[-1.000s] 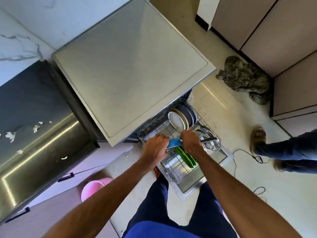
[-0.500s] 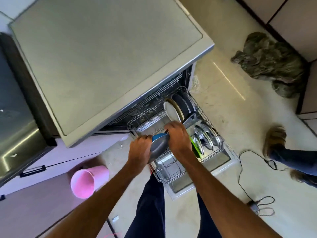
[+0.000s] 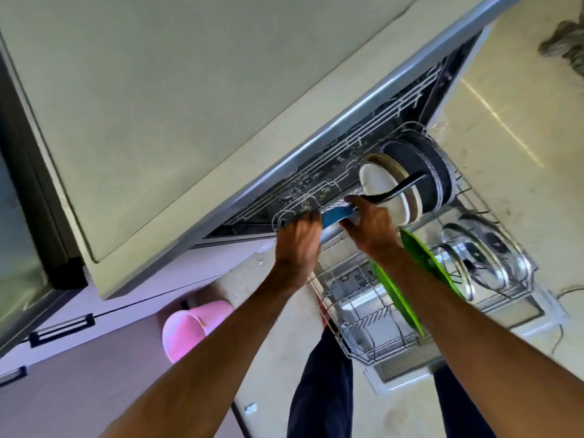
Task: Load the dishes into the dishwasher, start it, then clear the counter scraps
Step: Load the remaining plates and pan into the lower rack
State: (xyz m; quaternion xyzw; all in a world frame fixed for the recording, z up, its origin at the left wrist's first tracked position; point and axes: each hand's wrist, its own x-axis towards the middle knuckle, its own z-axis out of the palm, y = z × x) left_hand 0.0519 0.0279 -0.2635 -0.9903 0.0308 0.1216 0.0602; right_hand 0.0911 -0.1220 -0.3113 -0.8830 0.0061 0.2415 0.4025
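Loading step: fingers of both hands clamp a blue pan (image 3: 337, 216) at the far-left end of the rack (image 3: 354, 339).

L hand (image 3: 297, 245) fingers curl on the pan's left rim (blurry, grip looks closed). R hand (image 3: 370, 229) pinches its right side. The black handle (image 3: 398, 190) pokes out across the white plates (image 3: 380, 188) at the rack's back. Green plates (image 3: 410, 279) stand mid-rack, glass lids (image 3: 474, 263) on the rack's right side. Pan isn't slotted yet. Next, prob.: tip it on edge & lower btwn tines w/o hitting the plates.

A pink bucket (image 3: 192, 325) lies on its side below-left of the left hand (image 3: 297, 245); a crumpled cloth (image 3: 565, 45) sits far to its upper right.
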